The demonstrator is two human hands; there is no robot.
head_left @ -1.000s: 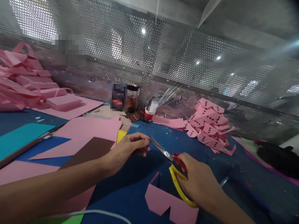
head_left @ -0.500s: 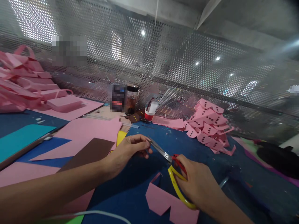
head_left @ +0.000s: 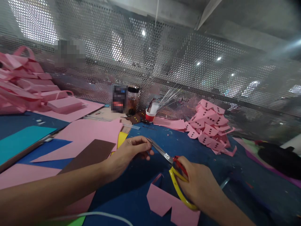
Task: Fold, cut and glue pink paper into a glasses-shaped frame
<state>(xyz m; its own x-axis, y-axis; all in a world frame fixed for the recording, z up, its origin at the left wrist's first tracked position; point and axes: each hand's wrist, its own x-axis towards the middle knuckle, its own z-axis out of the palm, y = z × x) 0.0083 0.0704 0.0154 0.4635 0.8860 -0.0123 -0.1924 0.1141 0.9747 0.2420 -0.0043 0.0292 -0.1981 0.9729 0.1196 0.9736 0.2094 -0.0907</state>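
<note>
My right hand (head_left: 201,180) is closed around the scissors (head_left: 177,184), which have red and yellow handles. Their metal blades point up and left, their tips meeting the fingertips of my left hand (head_left: 133,152). The left thumb and forefinger are pinched together there, and whatever they hold is too small or hidden to make out. Below the scissors, on the blue table (head_left: 122,201), lies a pink paper cut-out (head_left: 162,199) with a V-shaped notch and a thin curled strip; the right hand and handle overlap its right part.
A heap of pink paper pieces with dark square marks (head_left: 209,125) rises at the back right. Folded pink paper (head_left: 23,81) is piled at the far left. A red-and-white cup (head_left: 150,116) and a lidded jar (head_left: 132,102) stand before the perforated metal screen (head_left: 164,56). Brown card (head_left: 91,153) lies left.
</note>
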